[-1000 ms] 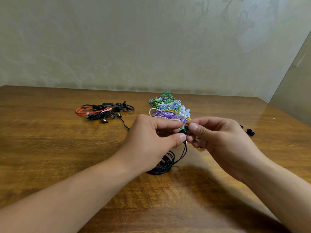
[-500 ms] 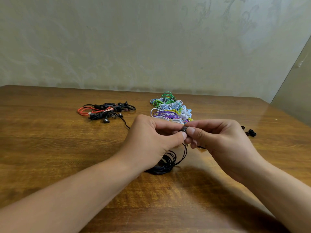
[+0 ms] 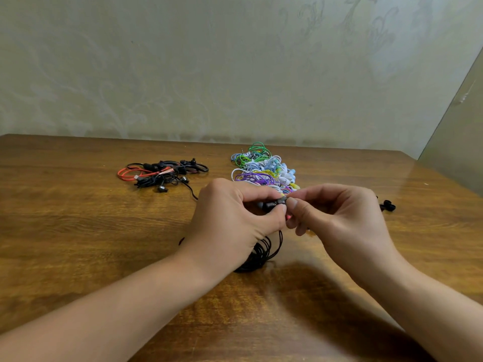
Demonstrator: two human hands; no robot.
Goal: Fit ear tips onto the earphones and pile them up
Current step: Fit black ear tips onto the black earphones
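Your left hand (image 3: 230,218) and your right hand (image 3: 339,218) meet above the middle of the wooden table (image 3: 78,244). Your left thumb and forefinger are curled and pinch a black earbud (image 3: 269,205). Your right thumb and forefinger pinch a small dark ear tip (image 3: 282,201) that touches the end of the earbud, at 3 o'clock from it; the other right fingers are curled under. The black cable coil (image 3: 261,253) of this earphone hangs down to the table at 6 o'clock from the hands. A pile of coloured earphones (image 3: 261,168) lies at 12 o'clock, just behind your fingers. A pile of black and red earphones (image 3: 162,173) lies at 10 o'clock, well apart. Some loose black ear tips (image 3: 388,205) lie at 3 o'clock, near your right hand.
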